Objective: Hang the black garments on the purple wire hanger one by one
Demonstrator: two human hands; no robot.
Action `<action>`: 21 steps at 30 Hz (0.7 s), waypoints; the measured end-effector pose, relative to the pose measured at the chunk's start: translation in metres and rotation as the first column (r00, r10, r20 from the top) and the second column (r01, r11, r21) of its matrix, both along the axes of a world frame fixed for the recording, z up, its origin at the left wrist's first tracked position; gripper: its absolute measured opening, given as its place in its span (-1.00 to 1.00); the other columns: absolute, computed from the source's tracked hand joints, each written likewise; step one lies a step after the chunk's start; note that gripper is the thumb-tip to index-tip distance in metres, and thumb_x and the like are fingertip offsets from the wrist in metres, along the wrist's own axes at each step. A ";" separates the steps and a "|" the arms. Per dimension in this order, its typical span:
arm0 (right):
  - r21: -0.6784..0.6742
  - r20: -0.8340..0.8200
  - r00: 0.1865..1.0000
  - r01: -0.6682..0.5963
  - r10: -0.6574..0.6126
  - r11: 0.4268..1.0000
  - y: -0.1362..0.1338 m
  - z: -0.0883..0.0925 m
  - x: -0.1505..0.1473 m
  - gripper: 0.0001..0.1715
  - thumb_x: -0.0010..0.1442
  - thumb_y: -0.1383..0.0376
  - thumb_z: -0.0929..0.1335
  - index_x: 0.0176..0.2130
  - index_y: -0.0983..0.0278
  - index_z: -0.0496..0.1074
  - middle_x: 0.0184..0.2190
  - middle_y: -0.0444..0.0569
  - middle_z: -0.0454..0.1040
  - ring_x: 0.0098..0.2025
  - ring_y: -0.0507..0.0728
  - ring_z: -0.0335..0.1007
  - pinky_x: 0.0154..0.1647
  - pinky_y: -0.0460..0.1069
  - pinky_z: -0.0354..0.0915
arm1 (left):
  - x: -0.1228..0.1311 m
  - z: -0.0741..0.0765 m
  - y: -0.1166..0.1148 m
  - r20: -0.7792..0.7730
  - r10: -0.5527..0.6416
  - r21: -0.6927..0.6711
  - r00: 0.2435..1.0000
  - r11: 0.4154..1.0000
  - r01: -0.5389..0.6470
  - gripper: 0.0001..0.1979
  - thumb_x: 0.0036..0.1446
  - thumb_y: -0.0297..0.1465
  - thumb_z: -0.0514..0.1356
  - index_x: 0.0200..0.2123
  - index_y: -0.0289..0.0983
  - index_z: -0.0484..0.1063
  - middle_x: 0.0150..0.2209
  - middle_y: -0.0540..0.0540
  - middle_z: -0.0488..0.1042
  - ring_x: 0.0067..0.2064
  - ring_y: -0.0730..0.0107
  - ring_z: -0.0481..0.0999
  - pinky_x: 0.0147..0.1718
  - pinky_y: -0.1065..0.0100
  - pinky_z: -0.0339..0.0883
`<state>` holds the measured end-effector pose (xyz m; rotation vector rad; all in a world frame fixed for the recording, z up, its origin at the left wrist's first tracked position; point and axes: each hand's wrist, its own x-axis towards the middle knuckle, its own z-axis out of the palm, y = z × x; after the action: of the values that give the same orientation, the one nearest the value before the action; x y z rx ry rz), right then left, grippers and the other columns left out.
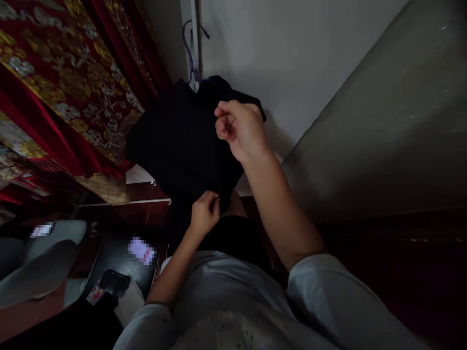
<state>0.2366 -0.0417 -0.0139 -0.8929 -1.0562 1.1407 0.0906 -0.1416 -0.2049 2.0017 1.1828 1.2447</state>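
Observation:
A black garment [178,141] hangs from a purple hanger [190,53] in front of me, spread across the middle of the view. Low on its front edge, the closed fingers of my left hand [205,214] pinch the dark cloth. Higher up and to the right, my right hand [242,129] is raised in front of the garment with its fingers curled and the thumb pressed to the index finger. Whatever that pinch holds, if anything, is too small or too dark to make out.
Red cloth with gold and silver embroidery [73,73] hangs at the left. A pale wall [292,53] rises behind, with a grey panel [394,116] at the right. At lower left, a dark surface [113,253] bears a black object [115,283]; another person's legs [47,262] are beside it.

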 end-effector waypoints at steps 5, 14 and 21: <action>0.101 0.084 0.996 0.001 -0.009 0.995 -0.024 0.015 -0.004 -0.55 0.50 0.16 0.23 -0.37 0.35 0.38 -0.63 -0.23 0.27 -0.63 -0.15 0.23 -0.50 -0.22 0.04 | -0.009 0.078 0.013 0.001 -0.121 0.128 0.993 0.985 0.120 -0.85 0.35 -0.44 0.25 -0.05 -0.28 0.58 -0.20 -0.18 0.60 -0.23 0.26 0.58 -0.16 0.28 0.42; 0.203 0.141 0.990 -0.012 -0.017 0.979 -0.029 0.015 -0.010 -0.56 0.46 0.25 0.27 -0.47 0.29 0.37 -0.70 -0.22 0.26 -0.69 -0.10 0.18 -0.61 -0.19 0.06 | -0.010 0.208 0.085 -0.073 -0.078 0.562 0.994 0.820 0.106 -0.78 0.43 -0.50 0.16 -0.04 -0.52 0.56 -0.20 -0.15 0.51 -0.11 0.35 0.55 0.00 0.21 0.33; 0.258 0.279 0.957 0.004 -0.079 0.966 0.012 -0.036 -0.014 -0.59 0.39 0.22 0.36 -0.50 0.23 0.42 -0.67 -0.16 0.33 -0.61 -0.01 0.27 -0.55 -0.09 0.19 | -0.027 0.228 0.101 -0.243 0.177 0.760 0.954 0.645 0.074 -0.78 0.52 -0.31 0.08 -0.20 -0.21 0.46 -0.23 -0.11 0.54 -0.15 0.23 0.56 -0.13 0.18 0.44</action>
<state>0.2227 -0.0297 -0.0500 -0.8856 -1.3812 0.8297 0.0638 -0.0406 0.0228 2.8785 0.8966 1.7191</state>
